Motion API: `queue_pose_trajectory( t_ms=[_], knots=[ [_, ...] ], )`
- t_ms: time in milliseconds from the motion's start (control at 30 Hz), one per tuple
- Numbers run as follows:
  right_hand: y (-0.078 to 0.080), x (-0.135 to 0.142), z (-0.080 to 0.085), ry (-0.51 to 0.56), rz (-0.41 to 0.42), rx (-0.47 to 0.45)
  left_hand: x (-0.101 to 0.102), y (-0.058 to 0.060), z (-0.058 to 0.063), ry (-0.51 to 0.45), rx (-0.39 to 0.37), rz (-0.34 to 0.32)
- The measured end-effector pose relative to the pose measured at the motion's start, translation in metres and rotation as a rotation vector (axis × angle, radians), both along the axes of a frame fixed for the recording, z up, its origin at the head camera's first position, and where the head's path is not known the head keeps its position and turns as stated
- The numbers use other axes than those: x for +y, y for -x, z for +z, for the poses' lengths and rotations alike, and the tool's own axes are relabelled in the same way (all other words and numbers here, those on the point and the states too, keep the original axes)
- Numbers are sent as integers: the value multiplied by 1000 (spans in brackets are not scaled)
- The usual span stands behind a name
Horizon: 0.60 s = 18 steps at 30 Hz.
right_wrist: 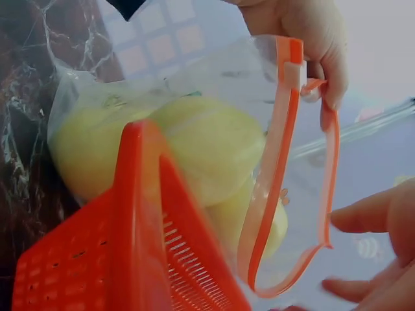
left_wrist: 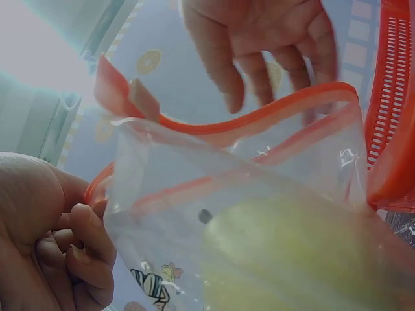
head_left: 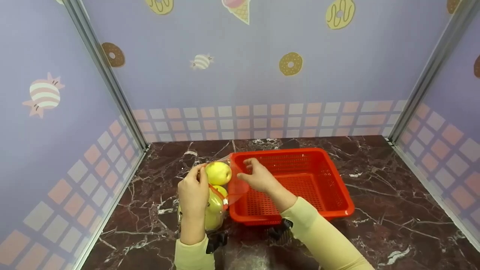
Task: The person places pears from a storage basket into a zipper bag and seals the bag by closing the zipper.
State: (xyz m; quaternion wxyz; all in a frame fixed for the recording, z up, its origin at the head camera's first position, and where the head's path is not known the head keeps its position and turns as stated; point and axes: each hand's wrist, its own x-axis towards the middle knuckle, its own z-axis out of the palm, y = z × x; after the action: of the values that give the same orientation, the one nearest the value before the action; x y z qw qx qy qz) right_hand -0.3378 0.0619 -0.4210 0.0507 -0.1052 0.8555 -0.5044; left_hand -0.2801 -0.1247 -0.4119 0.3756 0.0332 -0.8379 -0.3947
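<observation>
A clear zip bag with an orange zip edge and a white slider holds several yellow-green apples. The bag's mouth gapes wide, as both wrist views show. My left hand pinches the bag's rim beside the slider, in the right wrist view. Across the mouth, my right hand has its fingers spread and grips nothing. One of its fingertips lies against or very close to the orange rim; which of the two I cannot tell.
Right of the bag stands a red plastic basket with slotted walls, its left rim close against the bag. Both sit on a dark red marbled tabletop. Patterned panels enclose the back and sides.
</observation>
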Motion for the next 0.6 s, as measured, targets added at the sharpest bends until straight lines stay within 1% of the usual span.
queue_pose_trajectory(
  t_ms=[67, 133, 200, 300, 500, 600],
  knots=[
    [2, 1, -3, -87, 39, -19, 0, 0, 0, 0, 1, -2],
    [4, 1, -4, -142, 75, -51, 1, 1, 0, 0, 0, -3],
    [6, 0, -6, -164, 96, -80, 1, 1, 0, 2, -1, 0],
    [8, 0, -8, -172, 104, -106, 1, 1, -1, 10, 1, 2],
    [12, -2, -11, -257, 122, -40, 1, 1, -2, 23, 20, 3],
    [12, -5, -9, -238, 141, -26, 0, 1, -2, 33, 25, 14]
  ],
)
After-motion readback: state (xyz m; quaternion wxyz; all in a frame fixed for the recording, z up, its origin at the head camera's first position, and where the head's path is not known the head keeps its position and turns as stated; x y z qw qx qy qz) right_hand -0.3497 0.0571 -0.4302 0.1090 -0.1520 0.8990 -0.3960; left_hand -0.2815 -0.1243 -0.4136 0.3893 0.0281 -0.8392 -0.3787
